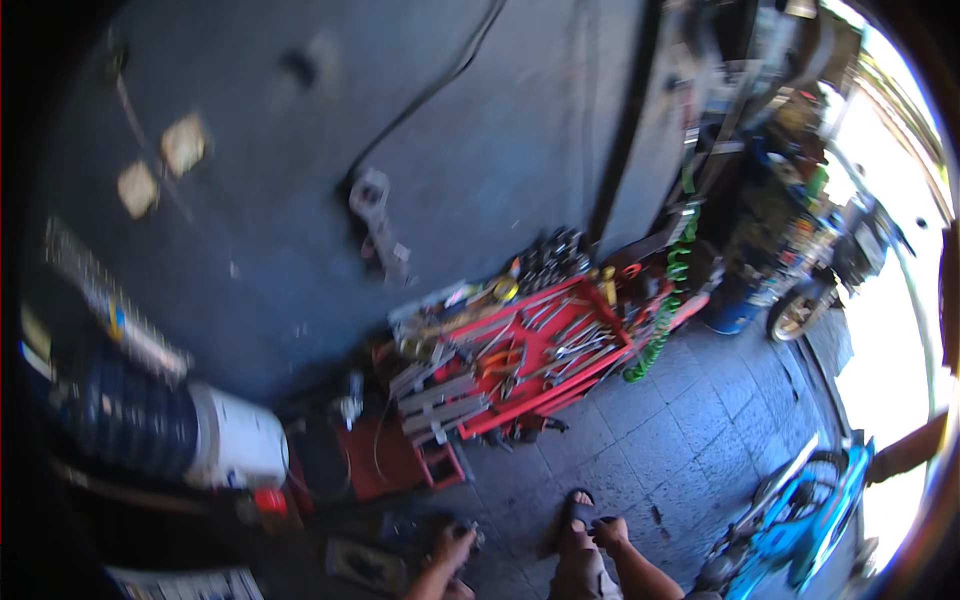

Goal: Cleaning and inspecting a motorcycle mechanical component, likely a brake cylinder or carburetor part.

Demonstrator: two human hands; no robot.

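My left hand (450, 550) reaches up from the lower edge with its fingers curled around a small dark metal part (472, 534), low over the grey floor. My right hand (608, 532) hovers over my knee, fingers bent; blur hides whether it holds anything. My sandalled foot (578, 504) rests on the floor tiles between the hands. Ahead of both hands stands a red tool cart (520, 365), its top tray covered with several wrenches and pliers.
A white and dark blue drum (190, 430) lies at left by the dark wall. A green coiled hose (665, 310) hangs off the cart. A blue two-wheeler (800, 510) stands at lower right, and a motorcycle (830, 270) is parked by the bright doorway.
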